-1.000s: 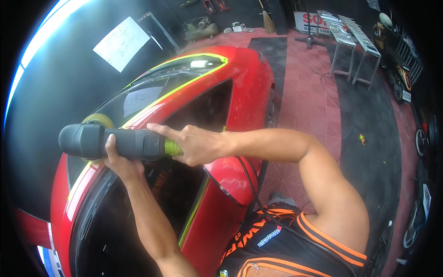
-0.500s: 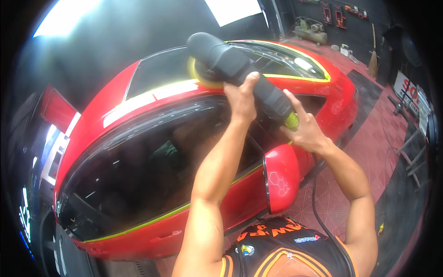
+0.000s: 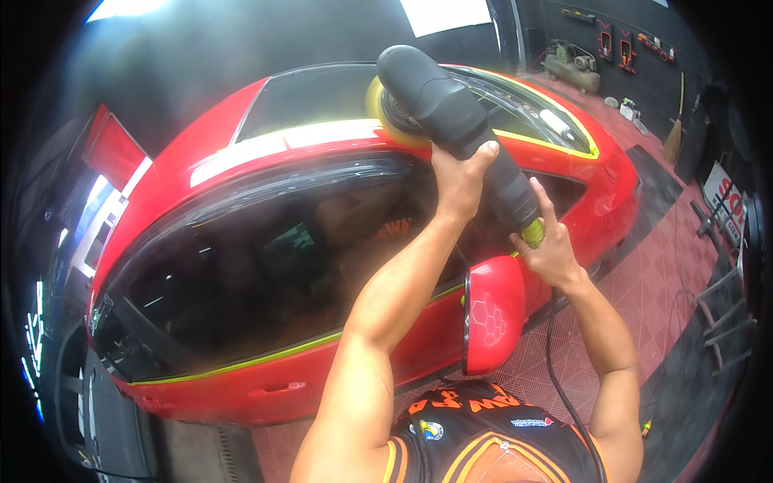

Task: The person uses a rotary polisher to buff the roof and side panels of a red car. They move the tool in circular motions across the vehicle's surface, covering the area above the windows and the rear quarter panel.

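Note:
A black car polisher (image 3: 439, 98) with a round yellow pad (image 3: 381, 111) is held across the near edge of a red car's roof (image 3: 208, 171). My left hand (image 3: 459, 183) is closed around the polisher's body just behind its head. My right hand (image 3: 549, 248) grips the rear end, where a yellow-green band (image 3: 533, 233) shows, with its index finger stretched along the body. The pad sits at the roof edge above the side windows; whether it touches the paint is hard to tell. Yellow-green masking tape (image 3: 334, 126) borders the dark roof glass.
The red side mirror (image 3: 493, 315) juts out below my hands. The polisher's black cord (image 3: 551, 354) hangs past it and over my shirt. Farther off stand an air compressor (image 3: 573, 71), a broom (image 3: 675, 137) and a metal rack (image 3: 721, 314). A red door (image 3: 117, 149) stands out at far left.
The polisher and both hands sit farther right in the picture, while the whole view has shifted somewhat too. Along the roof edge the pad has moved slightly right. Both hands keep their grip.

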`<action>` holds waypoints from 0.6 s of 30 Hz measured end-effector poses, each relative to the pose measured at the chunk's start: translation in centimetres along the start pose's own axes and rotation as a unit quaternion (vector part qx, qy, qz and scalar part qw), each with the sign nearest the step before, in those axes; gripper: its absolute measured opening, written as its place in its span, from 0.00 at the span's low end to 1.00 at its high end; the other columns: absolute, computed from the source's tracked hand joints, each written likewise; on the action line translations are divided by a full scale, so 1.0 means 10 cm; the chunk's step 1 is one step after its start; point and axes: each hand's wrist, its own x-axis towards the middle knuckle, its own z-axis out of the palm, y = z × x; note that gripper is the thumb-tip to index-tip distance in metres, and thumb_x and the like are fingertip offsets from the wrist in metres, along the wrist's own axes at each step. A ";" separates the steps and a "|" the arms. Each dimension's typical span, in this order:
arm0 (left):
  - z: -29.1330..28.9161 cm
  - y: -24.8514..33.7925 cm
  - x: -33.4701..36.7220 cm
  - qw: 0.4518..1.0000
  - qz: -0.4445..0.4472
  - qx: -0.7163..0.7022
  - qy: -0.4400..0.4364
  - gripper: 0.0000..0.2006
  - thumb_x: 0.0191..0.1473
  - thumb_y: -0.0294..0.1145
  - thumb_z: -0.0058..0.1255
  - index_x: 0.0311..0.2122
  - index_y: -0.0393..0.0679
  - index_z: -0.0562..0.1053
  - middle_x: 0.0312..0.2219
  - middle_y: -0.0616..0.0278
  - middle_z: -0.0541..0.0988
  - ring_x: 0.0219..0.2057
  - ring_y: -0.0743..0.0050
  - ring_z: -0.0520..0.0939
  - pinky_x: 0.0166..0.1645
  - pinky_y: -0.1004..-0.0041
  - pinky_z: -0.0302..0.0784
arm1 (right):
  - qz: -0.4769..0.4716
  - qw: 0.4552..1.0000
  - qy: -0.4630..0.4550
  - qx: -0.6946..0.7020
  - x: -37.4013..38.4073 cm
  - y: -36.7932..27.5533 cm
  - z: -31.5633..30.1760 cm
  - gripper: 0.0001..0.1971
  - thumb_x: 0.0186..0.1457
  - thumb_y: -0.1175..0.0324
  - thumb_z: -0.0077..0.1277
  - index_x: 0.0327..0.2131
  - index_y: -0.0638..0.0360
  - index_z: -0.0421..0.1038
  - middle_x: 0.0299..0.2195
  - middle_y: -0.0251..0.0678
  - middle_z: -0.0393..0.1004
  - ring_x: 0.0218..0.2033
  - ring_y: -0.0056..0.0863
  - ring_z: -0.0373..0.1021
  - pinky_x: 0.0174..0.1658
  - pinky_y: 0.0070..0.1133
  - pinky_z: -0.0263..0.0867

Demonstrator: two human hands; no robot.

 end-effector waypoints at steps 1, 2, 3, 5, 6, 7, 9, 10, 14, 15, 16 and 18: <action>-0.04 0.02 -0.02 1.000 0.001 0.000 0.000 0.22 0.51 0.26 0.66 0.50 0.39 0.71 0.40 0.62 0.77 0.39 0.72 0.81 0.47 0.66 0.81 | 0.009 1.000 -0.006 0.005 0.00 -0.01 0.03 0.52 0.55 0.81 0.61 0.77 0.53 0.40 0.45 0.56 0.83 0.47 0.55 0.82 0.51 0.36 0.78; -0.07 0.05 -0.03 1.000 0.002 -0.002 -0.001 0.22 0.51 0.26 0.66 0.50 0.39 0.71 0.39 0.62 0.77 0.39 0.72 0.81 0.47 0.66 0.82 | -0.007 1.000 -0.001 -0.004 0.00 -0.01 0.06 0.52 0.55 0.81 0.61 0.77 0.53 0.41 0.45 0.57 0.83 0.47 0.55 0.82 0.51 0.37 0.78; -0.10 0.07 -0.03 1.000 0.003 -0.004 -0.002 0.22 0.51 0.26 0.66 0.50 0.39 0.71 0.39 0.62 0.77 0.38 0.72 0.81 0.46 0.66 0.82 | -0.022 1.000 0.004 -0.013 0.00 0.00 0.09 0.52 0.55 0.82 0.62 0.77 0.53 0.41 0.45 0.57 0.82 0.47 0.56 0.82 0.51 0.37 0.78; -0.17 0.09 -0.01 1.000 0.012 -0.013 -0.009 0.21 0.51 0.27 0.66 0.49 0.38 0.72 0.38 0.61 0.78 0.38 0.71 0.82 0.45 0.66 0.82 | -0.052 0.998 0.011 -0.023 0.04 -0.03 0.13 0.52 0.54 0.82 0.62 0.77 0.53 0.41 0.46 0.58 0.82 0.48 0.57 0.81 0.51 0.37 0.78; -0.21 0.11 0.00 1.000 0.016 -0.016 -0.012 0.20 0.51 0.27 0.66 0.48 0.38 0.72 0.38 0.60 0.78 0.37 0.71 0.82 0.45 0.66 0.83 | -0.067 0.997 0.012 -0.024 0.07 -0.07 0.16 0.52 0.54 0.82 0.62 0.77 0.54 0.41 0.46 0.58 0.82 0.48 0.58 0.81 0.52 0.38 0.78; -0.25 0.14 0.02 1.000 0.019 -0.018 -0.010 0.20 0.51 0.27 0.66 0.48 0.38 0.72 0.37 0.60 0.79 0.37 0.70 0.83 0.45 0.66 0.83 | -0.082 0.996 0.013 -0.025 0.10 -0.10 0.18 0.52 0.54 0.82 0.62 0.77 0.54 0.41 0.47 0.59 0.82 0.48 0.59 0.80 0.52 0.38 0.78; -0.31 0.21 0.04 0.999 0.021 -0.023 -0.009 0.19 0.51 0.27 0.66 0.47 0.37 0.73 0.36 0.59 0.79 0.36 0.69 0.83 0.44 0.66 0.83 | -0.072 0.997 0.001 -0.029 0.13 -0.16 0.21 0.52 0.54 0.82 0.62 0.76 0.54 0.41 0.47 0.60 0.81 0.49 0.59 0.80 0.52 0.38 0.78; -0.34 0.25 0.04 0.999 0.013 -0.023 -0.017 0.22 0.51 0.28 0.66 0.50 0.38 0.72 0.39 0.60 0.78 0.39 0.70 0.82 0.47 0.66 0.81 | -0.067 0.997 -0.005 -0.030 0.15 -0.19 0.22 0.52 0.55 0.82 0.62 0.76 0.54 0.42 0.48 0.60 0.81 0.49 0.59 0.80 0.52 0.38 0.78; -0.46 0.29 0.00 0.999 0.012 -0.020 -0.033 0.26 0.51 0.31 0.66 0.54 0.39 0.70 0.44 0.63 0.77 0.44 0.72 0.78 0.53 0.67 0.77 | -0.106 0.993 0.003 -0.042 0.16 -0.18 0.30 0.51 0.55 0.82 0.63 0.76 0.54 0.43 0.47 0.60 0.81 0.49 0.60 0.80 0.51 0.38 0.78; -0.49 0.31 0.01 0.999 0.015 -0.018 -0.033 0.25 0.51 0.31 0.66 0.53 0.39 0.70 0.43 0.63 0.77 0.44 0.72 0.78 0.52 0.67 0.77 | -0.114 0.993 0.002 -0.044 0.18 -0.19 0.32 0.51 0.55 0.81 0.63 0.76 0.54 0.43 0.47 0.60 0.81 0.49 0.60 0.80 0.51 0.38 0.78; -0.52 0.33 0.01 0.999 0.016 -0.020 -0.030 0.24 0.51 0.31 0.66 0.53 0.39 0.71 0.43 0.63 0.77 0.44 0.72 0.78 0.52 0.67 0.77 | -0.121 0.991 0.000 -0.047 0.20 -0.20 0.34 0.51 0.55 0.81 0.64 0.76 0.54 0.43 0.47 0.60 0.81 0.48 0.60 0.80 0.51 0.38 0.78; -0.56 0.41 0.02 0.999 0.016 -0.023 -0.030 0.23 0.51 0.31 0.65 0.52 0.40 0.72 0.43 0.64 0.77 0.44 0.73 0.78 0.52 0.68 0.77 | -0.115 0.992 -0.004 -0.045 0.23 -0.21 0.38 0.51 0.55 0.81 0.64 0.76 0.54 0.43 0.47 0.60 0.81 0.48 0.60 0.80 0.50 0.38 0.78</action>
